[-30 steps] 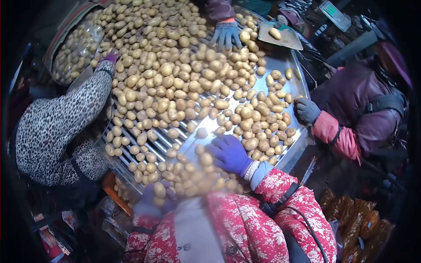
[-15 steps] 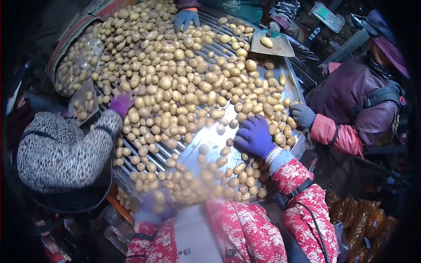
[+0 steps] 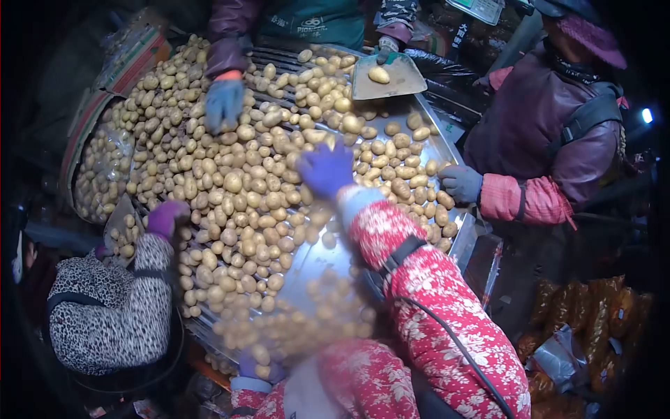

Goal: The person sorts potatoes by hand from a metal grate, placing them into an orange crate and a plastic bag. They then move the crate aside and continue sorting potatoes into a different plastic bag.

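Many potatoes (image 3: pixel 241 183) lie spread over a metal grated table (image 3: pixel 307 269). My right hand (image 3: pixel 326 170), in a purple glove, reaches far over the heap with its fingers spread on top of the potatoes. Near the bottom edge my left hand (image 3: pixel 259 366), also purple-gloved, is low beside my body and partly hidden. One or two potatoes show against it, and its fingers cannot be made out. Between my hands the potatoes near the table's lower edge are blurred by motion.
Co-workers' gloved hands are at the left (image 3: pixel 167 218), top (image 3: pixel 224 103) and right (image 3: pixel 460 184). Another person holds a scoop (image 3: pixel 388 75) with one potato on it. A sack of potatoes (image 3: pixel 98 167) stands left, filled bags (image 3: pixel 597 321) lower right.
The view has shifted. My right hand has moved up and left across the potatoes, onto the middle of the heap. The co-worker's blue-gloved hand at the top reaches further down.
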Motion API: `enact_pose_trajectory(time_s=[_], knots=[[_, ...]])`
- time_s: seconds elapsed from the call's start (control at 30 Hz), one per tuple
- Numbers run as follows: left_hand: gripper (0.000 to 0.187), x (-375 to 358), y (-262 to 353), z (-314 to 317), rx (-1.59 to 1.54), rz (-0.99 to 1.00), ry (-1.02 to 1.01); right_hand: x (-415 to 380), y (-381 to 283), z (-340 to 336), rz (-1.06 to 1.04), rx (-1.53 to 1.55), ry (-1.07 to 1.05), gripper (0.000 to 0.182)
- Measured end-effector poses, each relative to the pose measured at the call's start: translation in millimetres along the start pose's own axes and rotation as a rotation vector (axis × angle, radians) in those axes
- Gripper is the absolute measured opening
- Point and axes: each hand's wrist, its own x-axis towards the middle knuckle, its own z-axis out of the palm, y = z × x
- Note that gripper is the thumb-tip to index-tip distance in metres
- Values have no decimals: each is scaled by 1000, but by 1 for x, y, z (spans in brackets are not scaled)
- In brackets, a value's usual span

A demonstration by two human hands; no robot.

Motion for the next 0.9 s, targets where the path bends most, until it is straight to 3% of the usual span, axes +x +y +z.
enact_pose_trajectory(time_s=[0.03,0.07,0.13,0.2,0.3,0.4,0.43,0.47,0.5,0.53,0.57,0.63,0.67,0.7,0.73,0.8,0.9], knots=[[45,4,12,-12,-1,-6,-53,-18,-6,-7,3,86,-64,46],[44,8,23,-25,-2,-13,-107,-43,-15,-35,-143,-55,0,42],[43,17,45,-44,-70,-90,-193,-83,-3,-20,-286,214,224,42],[43,21,56,-50,-158,-180,-233,-131,-4,-47,-390,3,158,42],[45,14,39,-36,-230,-174,-206,-180,-1,-58,-418,152,-116,52],[49,0,-1,1,-427,-209,-215,-178,27,-82,-358,666,-333,44],[52,0,-2,2,-412,-203,-229,-149,23,-132,-254,371,-495,34],[56,13,19,-24,-234,-160,-257,-149,65,-105,-257,433,-129,29],[61,9,2,-6,-518,-246,-272,-124,68,-135,-431,144,245,28],[67,5,-13,10,-829,-346,-265,-107,104,-128,-24,175,135,28],[73,1,-29,26,-1105,-449,-242,-89,139,-125,54,128,61,31],[76,-16,-41,41,-2162,-712,-101,-59,193,-102,75,-315,-183,20],[76,-15,-38,38,-2234,-725,-126,-55,183,-104,72,-271,-168,15],[76,-13,-34,33,-2304,-740,-152,-46,175,-109,35,-340,-309,17],[75,-15,-42,53,-1890,-717,-52,-39,179,-106,42,-362,-351,18],[74,-5,-16,21,-2311,-715,-116,-40,184,-103,50,-361,-381,20],[73,-6,-12,17,-2256,-754,-57,-42,199,-99,24,-259,-343,29]])
